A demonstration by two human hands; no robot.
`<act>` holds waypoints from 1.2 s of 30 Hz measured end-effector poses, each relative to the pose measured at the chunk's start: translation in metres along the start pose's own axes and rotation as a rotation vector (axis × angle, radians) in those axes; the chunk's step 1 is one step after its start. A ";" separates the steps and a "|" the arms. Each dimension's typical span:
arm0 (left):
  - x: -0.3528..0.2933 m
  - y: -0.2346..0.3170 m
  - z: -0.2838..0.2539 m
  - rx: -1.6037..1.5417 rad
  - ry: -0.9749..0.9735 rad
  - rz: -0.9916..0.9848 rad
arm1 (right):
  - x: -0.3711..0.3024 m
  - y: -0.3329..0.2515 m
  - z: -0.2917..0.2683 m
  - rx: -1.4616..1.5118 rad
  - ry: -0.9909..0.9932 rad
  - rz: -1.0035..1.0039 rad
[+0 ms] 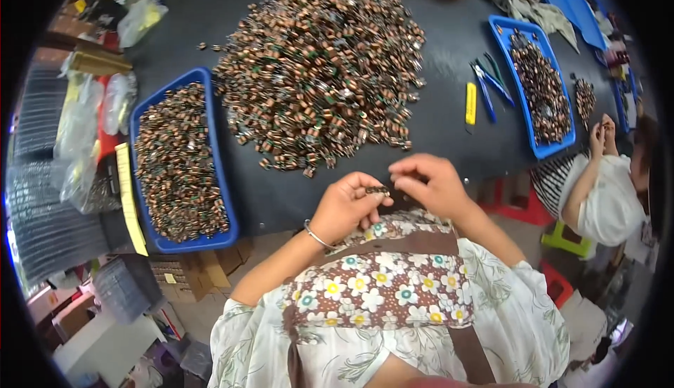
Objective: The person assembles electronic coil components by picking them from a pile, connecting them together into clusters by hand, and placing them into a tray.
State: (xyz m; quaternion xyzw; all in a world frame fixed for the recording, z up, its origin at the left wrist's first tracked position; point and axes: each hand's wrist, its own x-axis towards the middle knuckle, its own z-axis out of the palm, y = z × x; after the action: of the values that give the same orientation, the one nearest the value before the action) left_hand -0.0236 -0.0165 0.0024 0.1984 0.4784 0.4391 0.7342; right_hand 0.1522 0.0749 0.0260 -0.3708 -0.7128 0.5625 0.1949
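My left hand (346, 205), with a bracelet at its wrist, is in front of my apron at the table's near edge. Its thumb and fingers pinch a short row of small dark and copper-coloured wound coils (377, 190). Close by on the right, my right hand (434, 184) has its fingers curled toward the thumb; whatever lies between the tips is too small to make out. Beyond both hands rises a large heap of small copper-wound coils (319, 72), loose on the dark tabletop (274, 202).
A blue tray (235, 230) full of coils stands left, beside a yellow strip (131, 198). To the right lie a yellow-handled cutter (470, 103), blue-handled pliers (486, 93) and another blue tray (544, 150) of coils. A co-worker's hands (604, 135) are at far right.
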 end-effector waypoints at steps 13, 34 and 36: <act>0.006 -0.011 -0.003 -0.040 0.077 0.069 | 0.024 0.025 -0.016 -0.684 0.092 -0.225; 0.022 -0.001 0.003 -0.190 -0.015 -0.004 | 0.018 0.012 -0.002 -0.105 -0.046 -0.250; 0.023 -0.001 0.005 -0.197 -0.008 0.014 | 0.019 0.013 -0.003 -0.115 -0.052 -0.272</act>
State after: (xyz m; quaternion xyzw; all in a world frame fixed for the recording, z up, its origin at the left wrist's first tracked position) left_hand -0.0146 0.0026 -0.0082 0.1302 0.4285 0.4884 0.7489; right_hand 0.1458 0.0918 0.0118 -0.2668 -0.7922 0.4986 0.2292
